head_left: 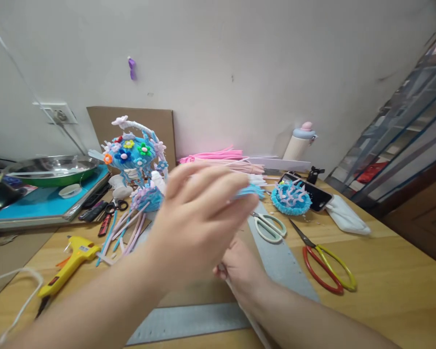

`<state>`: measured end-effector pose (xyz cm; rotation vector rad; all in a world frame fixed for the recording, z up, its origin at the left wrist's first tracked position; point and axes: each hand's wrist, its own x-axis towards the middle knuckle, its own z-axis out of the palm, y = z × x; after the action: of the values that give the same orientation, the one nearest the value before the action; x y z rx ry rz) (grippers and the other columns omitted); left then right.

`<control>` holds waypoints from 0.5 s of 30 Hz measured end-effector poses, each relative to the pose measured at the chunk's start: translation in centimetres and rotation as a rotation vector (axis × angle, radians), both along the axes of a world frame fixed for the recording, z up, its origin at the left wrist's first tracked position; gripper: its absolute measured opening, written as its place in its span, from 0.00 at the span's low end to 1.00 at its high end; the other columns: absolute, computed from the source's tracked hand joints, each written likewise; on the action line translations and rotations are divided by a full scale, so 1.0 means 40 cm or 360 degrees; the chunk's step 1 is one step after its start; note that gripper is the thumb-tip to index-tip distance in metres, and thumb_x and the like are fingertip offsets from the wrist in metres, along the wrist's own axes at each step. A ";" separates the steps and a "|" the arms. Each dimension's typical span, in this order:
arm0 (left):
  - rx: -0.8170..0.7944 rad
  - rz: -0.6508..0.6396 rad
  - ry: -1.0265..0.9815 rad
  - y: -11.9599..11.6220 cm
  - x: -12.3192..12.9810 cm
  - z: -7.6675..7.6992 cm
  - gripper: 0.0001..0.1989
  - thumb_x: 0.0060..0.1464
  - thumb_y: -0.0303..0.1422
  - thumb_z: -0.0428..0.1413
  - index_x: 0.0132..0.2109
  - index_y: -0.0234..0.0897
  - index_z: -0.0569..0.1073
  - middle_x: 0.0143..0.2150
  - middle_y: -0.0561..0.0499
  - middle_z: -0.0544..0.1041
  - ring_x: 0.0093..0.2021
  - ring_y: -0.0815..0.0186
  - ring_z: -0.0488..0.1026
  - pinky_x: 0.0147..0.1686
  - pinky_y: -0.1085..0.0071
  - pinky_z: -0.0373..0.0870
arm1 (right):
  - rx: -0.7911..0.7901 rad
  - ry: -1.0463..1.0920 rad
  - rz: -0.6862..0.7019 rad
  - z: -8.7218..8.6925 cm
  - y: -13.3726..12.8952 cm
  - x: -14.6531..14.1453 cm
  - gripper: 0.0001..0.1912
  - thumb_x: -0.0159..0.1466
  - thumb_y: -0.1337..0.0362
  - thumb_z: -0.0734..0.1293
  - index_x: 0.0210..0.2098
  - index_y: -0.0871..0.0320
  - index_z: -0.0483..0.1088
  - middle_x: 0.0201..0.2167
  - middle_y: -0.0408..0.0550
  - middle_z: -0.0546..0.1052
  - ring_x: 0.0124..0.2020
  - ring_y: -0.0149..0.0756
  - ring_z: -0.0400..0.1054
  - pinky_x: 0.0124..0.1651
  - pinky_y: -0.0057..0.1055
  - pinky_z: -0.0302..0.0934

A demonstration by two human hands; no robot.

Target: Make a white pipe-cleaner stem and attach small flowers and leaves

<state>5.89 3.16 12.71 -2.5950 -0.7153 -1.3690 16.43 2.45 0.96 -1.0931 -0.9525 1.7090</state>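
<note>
My left hand (203, 213) is raised over the middle of the work area, smeared by motion, with its fingers curled toward the thumb. Light blue pipe cleaners (254, 190) show at its fingertips; whether it holds them or they lie behind is unclear. Lower and to the right, my right hand (245, 269) is closed around a thin pale stem (252, 322), apparently a pipe cleaner, which runs down toward the bottom edge. Beneath both hands lies a brown board (199, 293) with a grey border. Pale green-handled scissors (269, 228) lie just beyond my right hand.
A blue flower-covered pipe-cleaner piece (132, 152) stands at left, near a yellow glue gun (70, 264) and loose pipe-cleaner pieces (131, 228). To the right are a round blue piece (291, 198), a phone (318, 194) and red-and-yellow scissors (323, 264). Pink bundles (218, 157) lie by the wall.
</note>
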 end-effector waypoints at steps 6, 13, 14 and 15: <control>-0.0761 0.0747 -0.1505 -0.055 -0.039 -0.256 0.07 0.51 0.27 0.52 0.37 0.44 0.66 0.37 0.54 0.67 0.39 0.65 0.67 0.40 0.65 0.65 | -0.0235 0.0405 0.0022 -0.014 0.030 0.020 0.17 0.47 0.57 0.72 0.25 0.62 0.64 0.19 0.41 0.68 0.15 0.20 0.56 0.15 0.17 0.41; -0.2238 -0.0140 -0.1180 0.027 -0.052 -0.333 0.15 0.54 0.35 0.50 0.48 0.38 0.71 0.27 0.53 0.72 0.26 0.68 0.69 0.29 0.71 0.67 | -0.0603 0.0646 0.0281 -0.025 0.034 0.020 0.13 0.50 0.61 0.71 0.30 0.62 0.67 0.21 0.40 0.68 0.15 0.19 0.57 0.15 0.15 0.39; -0.2228 -0.0212 -0.1104 0.032 -0.059 -0.335 0.15 0.54 0.36 0.50 0.46 0.38 0.73 0.30 0.51 0.73 0.28 0.68 0.70 0.30 0.70 0.68 | -0.0668 0.0670 0.0342 -0.027 0.033 0.019 0.13 0.51 0.62 0.71 0.30 0.62 0.67 0.21 0.40 0.67 0.15 0.19 0.57 0.15 0.15 0.38; -0.2182 -0.0273 -0.0993 0.036 -0.066 -0.337 0.14 0.55 0.36 0.49 0.43 0.37 0.74 0.33 0.49 0.75 0.30 0.67 0.70 0.32 0.69 0.68 | -0.0721 0.0691 0.0401 -0.029 0.031 0.018 0.12 0.51 0.62 0.70 0.30 0.63 0.67 0.20 0.40 0.67 0.15 0.19 0.56 0.15 0.15 0.38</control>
<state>3.24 4.60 -0.77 -3.0100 -2.2048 -2.3443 17.15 3.69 -0.19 -0.8391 -0.4492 2.3250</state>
